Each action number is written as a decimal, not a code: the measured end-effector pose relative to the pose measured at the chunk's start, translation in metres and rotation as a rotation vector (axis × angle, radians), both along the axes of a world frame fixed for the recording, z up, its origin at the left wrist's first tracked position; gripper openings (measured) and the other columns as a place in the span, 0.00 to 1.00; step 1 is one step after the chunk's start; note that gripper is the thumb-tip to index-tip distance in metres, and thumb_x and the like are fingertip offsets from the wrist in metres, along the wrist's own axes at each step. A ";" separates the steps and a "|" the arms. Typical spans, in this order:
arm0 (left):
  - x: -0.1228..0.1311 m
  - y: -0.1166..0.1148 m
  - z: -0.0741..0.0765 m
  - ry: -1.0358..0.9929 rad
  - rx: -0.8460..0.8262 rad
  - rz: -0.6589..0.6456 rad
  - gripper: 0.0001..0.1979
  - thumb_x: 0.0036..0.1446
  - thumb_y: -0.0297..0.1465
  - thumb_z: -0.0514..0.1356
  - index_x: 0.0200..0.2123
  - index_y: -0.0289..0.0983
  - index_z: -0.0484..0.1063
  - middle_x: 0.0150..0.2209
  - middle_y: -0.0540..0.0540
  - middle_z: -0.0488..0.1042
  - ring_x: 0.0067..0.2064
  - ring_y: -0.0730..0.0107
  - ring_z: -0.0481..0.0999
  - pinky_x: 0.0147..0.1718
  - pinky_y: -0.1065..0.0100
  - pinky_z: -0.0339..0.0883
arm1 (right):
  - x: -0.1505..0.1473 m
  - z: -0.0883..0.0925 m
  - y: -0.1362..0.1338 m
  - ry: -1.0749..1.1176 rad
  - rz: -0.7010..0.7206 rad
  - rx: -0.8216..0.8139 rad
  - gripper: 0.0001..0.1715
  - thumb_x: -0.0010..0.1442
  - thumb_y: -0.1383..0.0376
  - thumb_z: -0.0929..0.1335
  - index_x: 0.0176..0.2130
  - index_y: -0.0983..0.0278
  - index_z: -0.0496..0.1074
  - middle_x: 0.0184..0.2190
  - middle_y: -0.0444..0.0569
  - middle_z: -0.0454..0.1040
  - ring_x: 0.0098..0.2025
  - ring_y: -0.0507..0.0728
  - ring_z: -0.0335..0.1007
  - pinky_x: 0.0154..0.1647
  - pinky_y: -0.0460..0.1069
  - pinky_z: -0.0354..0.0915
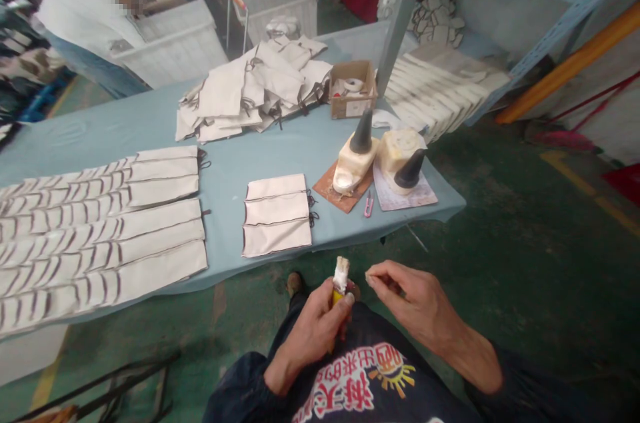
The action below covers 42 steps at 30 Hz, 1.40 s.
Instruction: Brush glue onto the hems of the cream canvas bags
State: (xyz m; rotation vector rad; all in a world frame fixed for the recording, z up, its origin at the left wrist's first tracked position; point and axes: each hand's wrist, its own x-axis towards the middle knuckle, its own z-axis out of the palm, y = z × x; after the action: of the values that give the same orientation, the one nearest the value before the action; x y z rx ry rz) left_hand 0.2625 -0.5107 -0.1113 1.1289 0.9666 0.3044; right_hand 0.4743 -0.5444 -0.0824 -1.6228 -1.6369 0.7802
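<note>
My left hand (321,318) is closed round the yellow handle of a small brush (341,274), whose bristles point up and are coated in white paste. To the right of the brush, my right hand (415,296) has thumb and forefinger pinched together; whatever lies between them is too small to make out. Both hands are in front of my dark apron (360,370), short of the table edge. Just beyond them, three overlapping cream cloth pieces (277,215) with dark edging lie on the blue-covered table (225,163).
Two cream containers (356,160) with black cones stand on boards at the right, pink snips (369,204) beside them. Rows of cloth pieces (165,236) cover the left. Behind are a heap of cloth (270,80), a cardboard box (353,90), a metal post (405,16) and a co-worker (90,16).
</note>
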 end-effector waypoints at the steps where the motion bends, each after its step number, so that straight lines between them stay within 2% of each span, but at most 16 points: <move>1: 0.001 -0.002 -0.004 -0.021 -0.035 0.031 0.24 0.66 0.51 0.59 0.50 0.36 0.68 0.28 0.55 0.67 0.22 0.77 0.65 0.21 0.73 0.62 | -0.002 -0.001 0.001 0.001 -0.004 0.010 0.08 0.69 0.65 0.66 0.38 0.59 0.76 0.31 0.45 0.81 0.29 0.55 0.77 0.32 0.47 0.71; 5: 0.001 -0.007 -0.013 -0.025 -0.059 0.093 0.21 0.64 0.49 0.62 0.46 0.36 0.67 0.24 0.56 0.69 0.18 0.78 0.65 0.18 0.75 0.61 | -0.006 -0.001 0.006 -0.005 -0.014 0.025 0.08 0.68 0.65 0.67 0.38 0.59 0.76 0.31 0.45 0.81 0.29 0.54 0.78 0.31 0.46 0.71; 9: -0.001 -0.007 -0.013 0.058 0.027 0.110 0.19 0.64 0.47 0.62 0.42 0.37 0.67 0.23 0.56 0.69 0.18 0.77 0.67 0.18 0.75 0.61 | -0.008 0.002 0.009 -0.041 0.003 0.047 0.08 0.68 0.67 0.66 0.39 0.60 0.76 0.31 0.45 0.81 0.29 0.54 0.78 0.30 0.46 0.70; 15: -0.003 -0.006 -0.009 0.202 0.179 0.069 0.15 0.64 0.45 0.60 0.35 0.39 0.67 0.22 0.56 0.68 0.19 0.75 0.67 0.19 0.74 0.59 | -0.005 0.005 0.013 -0.120 0.052 0.081 0.07 0.68 0.68 0.66 0.41 0.60 0.76 0.32 0.45 0.81 0.29 0.53 0.77 0.29 0.46 0.68; 24: -0.001 -0.004 -0.006 0.307 0.365 0.006 0.09 0.64 0.36 0.59 0.33 0.38 0.69 0.22 0.55 0.67 0.24 0.75 0.62 0.24 0.72 0.53 | -0.009 -0.002 0.015 -0.314 0.139 0.157 0.08 0.69 0.70 0.66 0.42 0.63 0.76 0.31 0.46 0.79 0.32 0.55 0.78 0.34 0.48 0.67; 31: 0.000 -0.004 -0.005 0.322 0.359 -0.017 0.09 0.64 0.35 0.59 0.32 0.38 0.68 0.23 0.55 0.66 0.25 0.74 0.62 0.26 0.71 0.52 | -0.008 -0.005 0.015 -0.391 0.188 0.195 0.09 0.70 0.72 0.64 0.41 0.63 0.74 0.32 0.46 0.78 0.33 0.55 0.77 0.35 0.48 0.67; 37: 0.003 -0.005 0.001 0.341 0.354 -0.052 0.10 0.65 0.36 0.58 0.32 0.38 0.66 0.23 0.55 0.64 0.25 0.74 0.60 0.26 0.70 0.50 | -0.009 -0.016 0.016 -0.546 0.201 0.269 0.14 0.67 0.75 0.63 0.33 0.62 0.70 0.27 0.44 0.73 0.29 0.55 0.74 0.32 0.50 0.63; 40: 0.002 -0.009 0.002 0.307 0.320 -0.076 0.13 0.66 0.38 0.57 0.30 0.39 0.64 0.25 0.55 0.63 0.27 0.73 0.60 0.27 0.69 0.50 | 0.009 -0.027 0.021 -0.603 0.133 0.245 0.13 0.66 0.74 0.62 0.32 0.62 0.70 0.25 0.45 0.73 0.27 0.55 0.72 0.29 0.50 0.60; 42: 0.001 -0.012 0.003 0.264 0.250 -0.074 0.14 0.66 0.39 0.57 0.31 0.38 0.65 0.26 0.55 0.63 0.29 0.73 0.60 0.29 0.69 0.52 | 0.025 -0.030 0.025 -0.545 0.028 0.166 0.10 0.65 0.71 0.63 0.33 0.63 0.71 0.26 0.46 0.75 0.25 0.55 0.72 0.28 0.49 0.59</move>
State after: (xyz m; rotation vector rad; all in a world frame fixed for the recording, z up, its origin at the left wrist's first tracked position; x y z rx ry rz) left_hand 0.2633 -0.5230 -0.1088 1.4562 1.1373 0.2233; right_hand 0.4991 -0.5195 -0.1128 -1.7903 -2.0344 0.2041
